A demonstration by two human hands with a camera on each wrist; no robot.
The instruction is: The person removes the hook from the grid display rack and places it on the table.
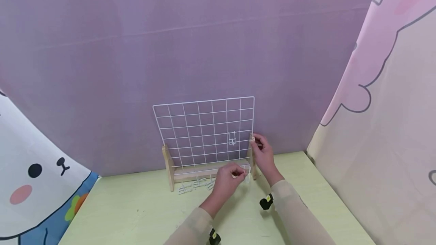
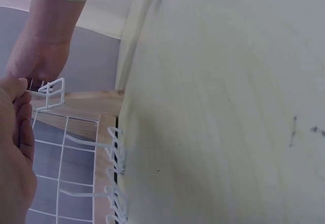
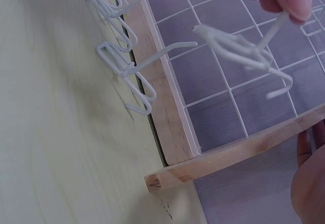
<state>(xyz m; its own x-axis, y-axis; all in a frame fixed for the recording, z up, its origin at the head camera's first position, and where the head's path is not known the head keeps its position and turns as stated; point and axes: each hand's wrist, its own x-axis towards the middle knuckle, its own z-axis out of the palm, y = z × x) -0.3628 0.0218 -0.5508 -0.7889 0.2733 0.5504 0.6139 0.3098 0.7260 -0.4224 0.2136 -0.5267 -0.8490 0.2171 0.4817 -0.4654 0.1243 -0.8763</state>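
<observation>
A white wire grid panel stands upright in a wooden base on the pale green table. One white wire hook hangs on the grid near its right side. My left hand pinches another white hook just in front of the base's right end; this held hook also shows in the right wrist view and, in the left wrist view, as the held hook. My right hand grips the top of the right wooden post at the grid's edge.
Several loose white hooks lie on the table against the front of the base, and these loose hooks reappear in the right wrist view. A purple backdrop hangs close behind the grid. Printed curtains close in the left and right sides.
</observation>
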